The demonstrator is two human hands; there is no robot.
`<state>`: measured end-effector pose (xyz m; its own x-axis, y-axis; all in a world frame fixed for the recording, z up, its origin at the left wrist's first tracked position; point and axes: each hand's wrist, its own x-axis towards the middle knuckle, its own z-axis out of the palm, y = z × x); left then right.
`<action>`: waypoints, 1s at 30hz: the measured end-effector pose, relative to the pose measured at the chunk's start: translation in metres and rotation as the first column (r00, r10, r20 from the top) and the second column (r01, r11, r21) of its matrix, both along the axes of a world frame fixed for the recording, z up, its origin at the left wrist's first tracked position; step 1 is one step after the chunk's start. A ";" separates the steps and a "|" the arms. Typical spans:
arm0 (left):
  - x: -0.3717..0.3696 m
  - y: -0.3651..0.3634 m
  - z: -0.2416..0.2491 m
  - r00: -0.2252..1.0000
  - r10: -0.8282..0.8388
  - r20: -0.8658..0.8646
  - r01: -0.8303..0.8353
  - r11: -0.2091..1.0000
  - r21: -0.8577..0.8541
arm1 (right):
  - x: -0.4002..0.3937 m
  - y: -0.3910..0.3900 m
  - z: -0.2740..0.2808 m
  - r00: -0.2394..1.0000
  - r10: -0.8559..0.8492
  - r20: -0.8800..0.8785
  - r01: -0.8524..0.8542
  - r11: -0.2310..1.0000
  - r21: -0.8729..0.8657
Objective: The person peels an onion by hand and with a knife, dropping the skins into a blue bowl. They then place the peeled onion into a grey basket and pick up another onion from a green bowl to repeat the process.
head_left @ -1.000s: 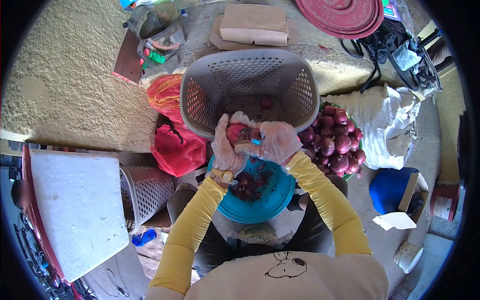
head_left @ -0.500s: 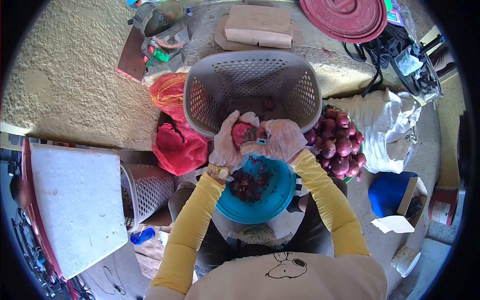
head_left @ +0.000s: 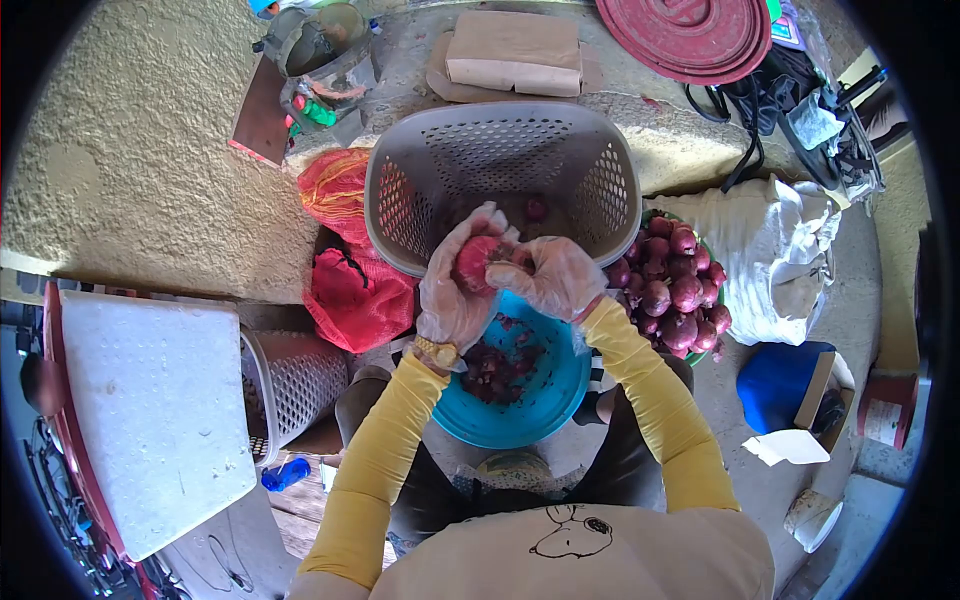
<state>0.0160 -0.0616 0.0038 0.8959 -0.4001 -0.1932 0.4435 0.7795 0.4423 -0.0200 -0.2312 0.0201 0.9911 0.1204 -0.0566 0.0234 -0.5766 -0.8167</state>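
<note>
My left hand [head_left: 450, 295], in a clear plastic glove, is wrapped round a red onion [head_left: 479, 264]. My right hand [head_left: 557, 277], also gloved, has its fingers pinched against the onion's right side; whatever is between them is too small to make out. Both hands are over the near rim of a grey perforated basket [head_left: 505, 115], where a small onion [head_left: 536, 208] lies inside. Below them, a blue basin [head_left: 565, 385] holds dark red onion skins [head_left: 497, 372]. To the right of my right hand is a heap of red onions [head_left: 680, 290].
A red mesh sack [head_left: 360, 300] lies left of the basket, and a white sack [head_left: 775, 260] lies to the right. Further left are a white lid [head_left: 155, 420] and another perforated basket [head_left: 305, 380]. Cardboard [head_left: 514, 52] and a red lid [head_left: 690, 35] are at the back.
The onion has turned in my left hand and shows more of its red side. My right hand's fingers have curled and closed against it.
</note>
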 end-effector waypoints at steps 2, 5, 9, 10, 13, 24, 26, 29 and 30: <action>0.003 0.003 0.007 0.988 -0.143 -0.059 0.142 0.990 -0.020 | 0.001 -0.003 -0.004 0.991 0.005 0.133 0.007 0.996 -0.092; 0.002 0.001 -0.024 0.985 -0.127 0.119 0.130 0.991 -0.018 | -0.006 0.004 0.012 0.985 0.042 0.165 0.008 0.957 -0.291; -0.005 -0.004 -0.021 1.000 -0.020 -0.017 0.018 0.995 -0.095 | -0.009 0.020 -0.007 0.982 -0.045 0.181 0.080 0.978 -0.191; -0.004 -0.005 -0.024 0.997 0.065 0.045 -0.058 0.990 -0.129 | -0.010 0.024 0.001 0.996 -0.070 0.063 0.076 0.991 -0.111; -0.006 -0.009 -0.018 0.968 0.213 0.134 -0.200 0.974 -0.103 | -0.009 0.031 -0.002 0.989 -0.114 -0.093 0.116 0.993 0.016; 0.002 0.004 -0.016 0.979 -0.203 0.035 0.199 0.976 0.089 | -0.006 0.008 -0.001 0.984 -0.023 0.176 0.078 0.947 -0.312; -0.005 -0.004 -0.020 0.993 -0.010 0.115 0.002 0.998 0.066 | -0.008 0.013 -0.006 0.969 -0.038 0.246 0.108 0.954 -0.280; -0.008 -0.008 -0.019 0.989 0.078 0.126 -0.073 0.997 -0.040 | -0.008 0.023 -0.002 0.984 -0.090 0.154 0.103 0.991 -0.080; -0.009 -0.009 -0.019 0.989 0.077 0.127 -0.072 0.997 -0.040 | -0.009 0.025 0.003 0.984 -0.090 0.155 0.104 0.991 -0.080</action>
